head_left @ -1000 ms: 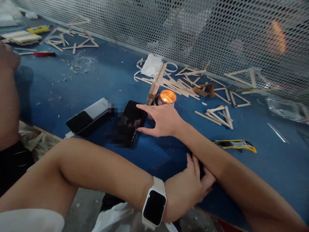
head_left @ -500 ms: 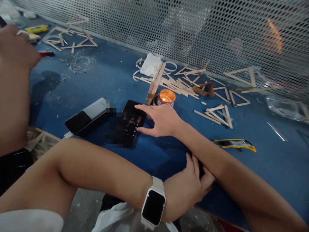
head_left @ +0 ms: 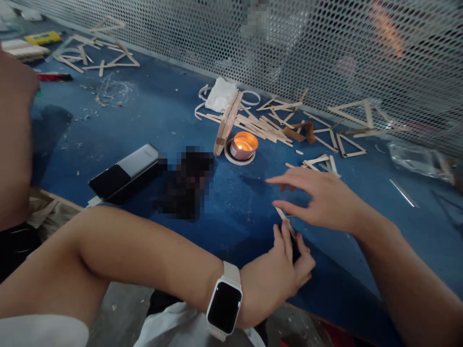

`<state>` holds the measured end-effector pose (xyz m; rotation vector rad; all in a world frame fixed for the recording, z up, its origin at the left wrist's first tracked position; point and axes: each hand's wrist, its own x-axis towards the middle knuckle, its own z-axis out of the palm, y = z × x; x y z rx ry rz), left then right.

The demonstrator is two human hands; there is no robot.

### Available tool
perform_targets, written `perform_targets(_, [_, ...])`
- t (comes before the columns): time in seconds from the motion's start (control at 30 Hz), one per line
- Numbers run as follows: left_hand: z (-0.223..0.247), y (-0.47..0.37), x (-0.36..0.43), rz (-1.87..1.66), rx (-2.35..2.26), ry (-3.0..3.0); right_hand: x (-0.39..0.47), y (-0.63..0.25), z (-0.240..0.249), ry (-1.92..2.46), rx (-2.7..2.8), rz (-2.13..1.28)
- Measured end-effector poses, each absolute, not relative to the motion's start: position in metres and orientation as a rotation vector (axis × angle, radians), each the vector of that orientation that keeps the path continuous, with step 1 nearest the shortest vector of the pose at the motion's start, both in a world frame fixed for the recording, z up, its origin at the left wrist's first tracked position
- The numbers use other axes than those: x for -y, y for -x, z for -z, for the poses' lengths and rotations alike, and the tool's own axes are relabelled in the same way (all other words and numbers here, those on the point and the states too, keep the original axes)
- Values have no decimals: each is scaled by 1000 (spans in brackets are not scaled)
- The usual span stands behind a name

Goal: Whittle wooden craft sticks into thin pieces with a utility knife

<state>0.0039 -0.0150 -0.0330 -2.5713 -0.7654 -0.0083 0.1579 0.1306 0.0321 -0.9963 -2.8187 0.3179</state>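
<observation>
My left hand point(head_left: 275, 274), with a white watch point(head_left: 224, 307) on its wrist, rests at the table's near edge. Its fingers are closed on a pale wooden craft stick point(head_left: 279, 212), mostly hidden by the hand. Just above it, my right hand point(head_left: 321, 197) hovers with thumb and forefinger apart, holding nothing. The thumb is close to the stick's tip; whether they touch I cannot tell. Past my right fingers, a craft-stick frame point(head_left: 320, 163) is partly covered. A lit candle in a tin point(head_left: 244, 146) burns farther off, beside an upright bundle of sticks point(head_left: 227, 125).
Left of centre lie a grey-and-black phone point(head_left: 125, 171) and a blurred dark phone point(head_left: 188, 185). Loose craft sticks point(head_left: 262, 126) and a white cloth piece point(head_left: 220, 95) lie before the perforated metal screen point(head_left: 202, 38). Another person's arm point(head_left: 16, 140) reaches in at left.
My right hand has left the dark phone and moved right and toward me, near my left hand. The stick in my left hand now shows. The yellow utility knife is no longer visible.
</observation>
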Motion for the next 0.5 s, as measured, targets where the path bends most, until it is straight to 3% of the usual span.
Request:
perform_targets(0.2, [28,-5,16,38,767,2567,-125,-237,-21,1118,2758,-310])
perform_targets(0.3, [15,0,13,-187,757,2553,-126,-245,-15,1094,2763,-354])
perform_targets(0.5, [18,0,13,-91,762,2568,-114,-247,-11,1166,2757,-468])
